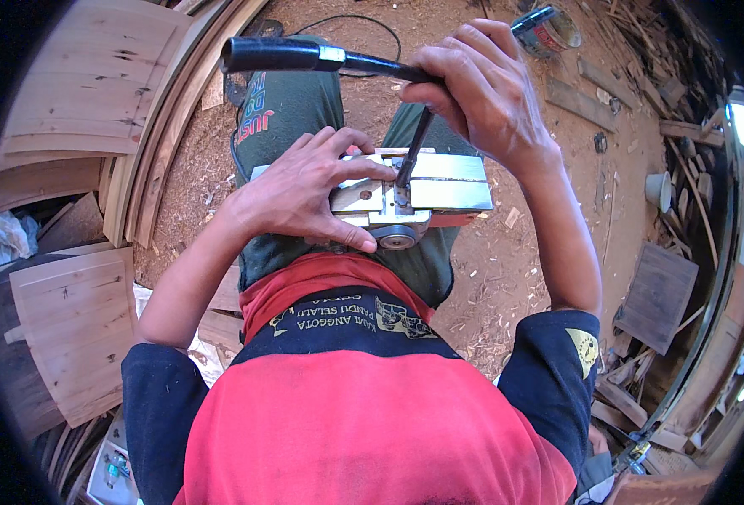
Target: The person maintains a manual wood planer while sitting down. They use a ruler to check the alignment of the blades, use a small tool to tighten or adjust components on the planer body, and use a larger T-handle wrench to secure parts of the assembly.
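Observation:
An electric hand planer (pixel 449 192) lies upside down across my lap, its shiny metal sole facing up. My left hand (pixel 296 189) is spread over its left part, thumb at the near side by a round knob (pixel 394 236) and index fingertip beside the slot in the middle. Above it, my right hand (pixel 494 93) is closed round the middle of a black T-handle wrench (pixel 279 54). The wrench's long bar slants across, one end far left and the other far right. Its shaft runs down into the slot area of the planer; the tip's exact seat is hidden.
Wooden panels (pixel 77 328) and long planks (pixel 170 109) are stacked on my left. Shavings litter the dirt floor (pixel 506 278). A black cord (pixel 372 20) curls ahead. Scrap wood, a dark board (pixel 656 295) and a pale bucket (pixel 659 192) stand on the right.

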Demonstrator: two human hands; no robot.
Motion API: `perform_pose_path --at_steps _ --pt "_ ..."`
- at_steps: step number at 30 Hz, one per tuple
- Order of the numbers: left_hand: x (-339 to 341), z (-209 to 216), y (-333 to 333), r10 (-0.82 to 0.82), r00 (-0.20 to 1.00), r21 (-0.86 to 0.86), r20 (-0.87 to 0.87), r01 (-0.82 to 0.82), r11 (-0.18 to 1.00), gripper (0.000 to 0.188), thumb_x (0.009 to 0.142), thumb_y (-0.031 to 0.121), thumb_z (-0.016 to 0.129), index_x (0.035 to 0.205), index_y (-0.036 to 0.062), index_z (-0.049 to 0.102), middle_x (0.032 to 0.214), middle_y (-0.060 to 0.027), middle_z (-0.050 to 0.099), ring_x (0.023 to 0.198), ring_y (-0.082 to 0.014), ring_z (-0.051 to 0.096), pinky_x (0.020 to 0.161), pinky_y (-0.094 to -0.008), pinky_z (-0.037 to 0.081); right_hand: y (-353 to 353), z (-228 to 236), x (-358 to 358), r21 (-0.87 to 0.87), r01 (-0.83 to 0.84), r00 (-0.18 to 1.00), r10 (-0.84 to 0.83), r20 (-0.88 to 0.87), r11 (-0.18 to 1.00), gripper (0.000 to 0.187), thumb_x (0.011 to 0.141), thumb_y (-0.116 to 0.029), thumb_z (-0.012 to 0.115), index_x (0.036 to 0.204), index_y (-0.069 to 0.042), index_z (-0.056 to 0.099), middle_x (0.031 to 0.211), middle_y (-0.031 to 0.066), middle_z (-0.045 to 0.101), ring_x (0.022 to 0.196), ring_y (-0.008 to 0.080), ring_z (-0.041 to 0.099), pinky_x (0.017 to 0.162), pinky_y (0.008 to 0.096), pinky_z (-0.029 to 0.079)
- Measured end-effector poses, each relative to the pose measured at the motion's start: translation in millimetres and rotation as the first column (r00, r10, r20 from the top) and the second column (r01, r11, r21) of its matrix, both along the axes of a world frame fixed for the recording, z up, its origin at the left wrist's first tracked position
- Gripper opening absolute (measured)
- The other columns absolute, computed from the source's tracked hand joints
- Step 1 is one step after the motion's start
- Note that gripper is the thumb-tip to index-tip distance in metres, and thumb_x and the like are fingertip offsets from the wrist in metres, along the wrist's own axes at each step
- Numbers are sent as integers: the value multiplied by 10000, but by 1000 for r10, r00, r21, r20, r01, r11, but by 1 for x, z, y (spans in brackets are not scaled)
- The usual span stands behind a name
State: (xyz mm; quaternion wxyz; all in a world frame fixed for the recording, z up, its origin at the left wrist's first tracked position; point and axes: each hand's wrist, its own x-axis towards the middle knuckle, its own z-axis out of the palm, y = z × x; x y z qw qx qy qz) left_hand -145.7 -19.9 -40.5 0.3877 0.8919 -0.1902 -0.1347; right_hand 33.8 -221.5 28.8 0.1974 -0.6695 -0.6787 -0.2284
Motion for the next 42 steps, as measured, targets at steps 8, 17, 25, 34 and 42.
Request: perform_pose_path --at_steps 8,17,25,34,42 --pt "0 0 -1 0 1000 -3 10 1 1000 876 658 650 907 1373 196 685 1448 -171 525 1397 -405 464 1187 -533 369 -2 -6 6 46 -50 998 52 -47 998 315 913 -289 805 1089 -64 674 900 67 722 873 285 704 933 464 509" --pt "1 0 -1 0 1000 12 12 0 1000 879 656 672 895 1365 195 689 1449 -168 527 1393 -405 464 1185 -536 368 6 13 -5 2 88 996 -88 35 996 240 892 -291 832 1014 -96 765 869 34 763 761 213 717 721 338 515" --pt "0 -6 0 0 998 19 67 -2 1000 897 676 708 869 1409 227 680 1415 -148 534 1318 -372 503 1139 -490 394 9 13 -15 11 267 956 -266 126 964 234 905 -351 821 1009 -143 798 872 20 779 712 213 728 617 342 515" --pt "0 -5 0 7 999 9 50 -8 1000 890 671 703 876 1396 220 694 1409 -146 540 1309 -368 512 1136 -486 401 12 20 -29 -127 461 880 -433 197 878 273 983 -430 714 960 -164 773 725 24 675 643 252 699 560 385 510" --pt "0 -6 0 9 998 6 56 -9 1000 890 669 701 878 1389 208 702 1401 -141 543 1312 -359 514 1138 -484 404 19 23 -38 -231 603 792 -537 291 764 328 1023 -434 652 872 -147 690 750 42 704 650 267 711 548 399 533"
